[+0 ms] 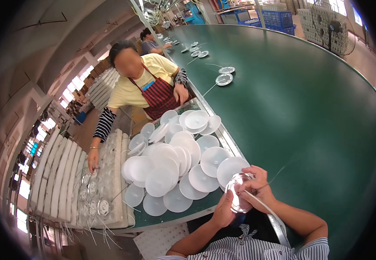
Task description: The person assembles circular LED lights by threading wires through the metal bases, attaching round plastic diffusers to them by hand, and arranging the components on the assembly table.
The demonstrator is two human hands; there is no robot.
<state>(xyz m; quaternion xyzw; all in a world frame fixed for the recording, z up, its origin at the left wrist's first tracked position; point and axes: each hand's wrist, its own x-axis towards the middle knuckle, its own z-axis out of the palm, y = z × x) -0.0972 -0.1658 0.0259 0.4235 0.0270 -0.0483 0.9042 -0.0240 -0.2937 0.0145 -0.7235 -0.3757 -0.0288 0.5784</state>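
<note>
Close to my body, both hands are at a shiny silver round metal disc. My left hand is closed on its lower left edge, the thumb along its side. My right hand is closed over the upper right part, fingertips pressed at its face. A white cable runs from under the right fingers down past my right forearm; where it joins the disc is hidden. Just beyond my hands lies a frosted white round cover, at the near right end of a heaped pile of such covers.
A green conveyor belt with a metal side rail stretches away at right, carrying silver discs with wires. At left, a co-worker reaches to wired discs on stacked white foam trays. A fan stands far right.
</note>
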